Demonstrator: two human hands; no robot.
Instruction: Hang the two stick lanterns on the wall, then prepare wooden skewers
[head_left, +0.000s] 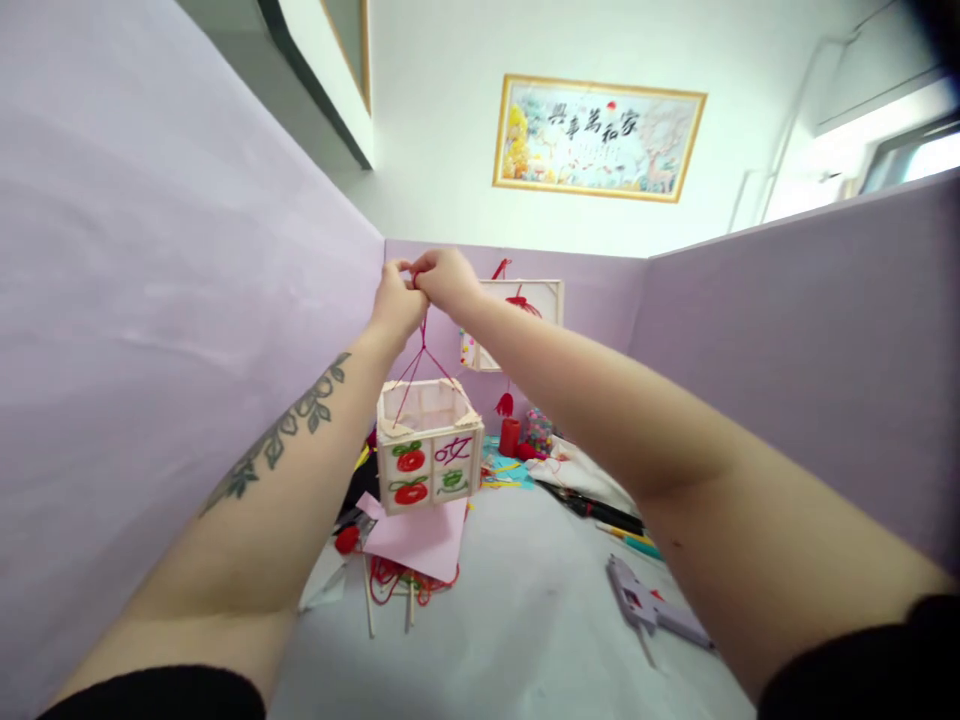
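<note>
My left hand (400, 300) and my right hand (448, 280) are raised side by side, almost touching. Both are closed on the top of a thin red cord (424, 345). Below them hangs a box-shaped lantern (430, 460) with a pale wooden frame and white panels, its top uncovered. The cord splits into strands that run down to the lantern's corners. Red fruit with green leaves and written characters decorate its two front faces. The lantern hangs off the table, slightly tilted. Part of the cord between my fingertips is hidden.
A second framed lantern (551, 300) with red tassels hangs at the back wall. On the table lie pink paper (424, 540), red cord (382, 582), wooden sticks (369, 600), a glue gun (652, 607), pens (637, 543) and a jar of colourful beads (538, 430). Lilac partitions enclose both sides.
</note>
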